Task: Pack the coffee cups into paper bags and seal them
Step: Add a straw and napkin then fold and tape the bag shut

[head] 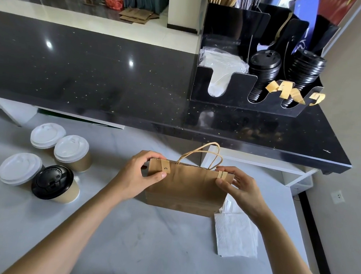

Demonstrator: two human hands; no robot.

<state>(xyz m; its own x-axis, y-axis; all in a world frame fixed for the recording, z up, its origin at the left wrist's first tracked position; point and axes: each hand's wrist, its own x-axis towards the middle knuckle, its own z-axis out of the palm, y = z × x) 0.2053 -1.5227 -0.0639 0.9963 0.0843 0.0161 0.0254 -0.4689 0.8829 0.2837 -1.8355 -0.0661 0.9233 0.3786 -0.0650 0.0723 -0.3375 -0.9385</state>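
1. Two sticker strips already fold over the mouth of the kraft paper bag (183,186), which stands upright on the pale worktop (124,240); sealing looks to be the step in hand
2. The left hand (138,174) pinches the left sticker (164,166) at the bag's top corner; the right hand (236,184) pinches the right sticker (222,174) the same way
3. Whether a cup is inside cannot be told
4. Four lidded coffee cups wait at the left, three with white lids (48,135) and one black-lidded cup (55,183), well apart from the bag
5. Next likely calls for pressing both strips flat, then setting the bag aside
6. White napkins (235,234) lie just beside the bag's right base; the raised black counter edge (240,137) stands close behind, so open room lies nearer the person
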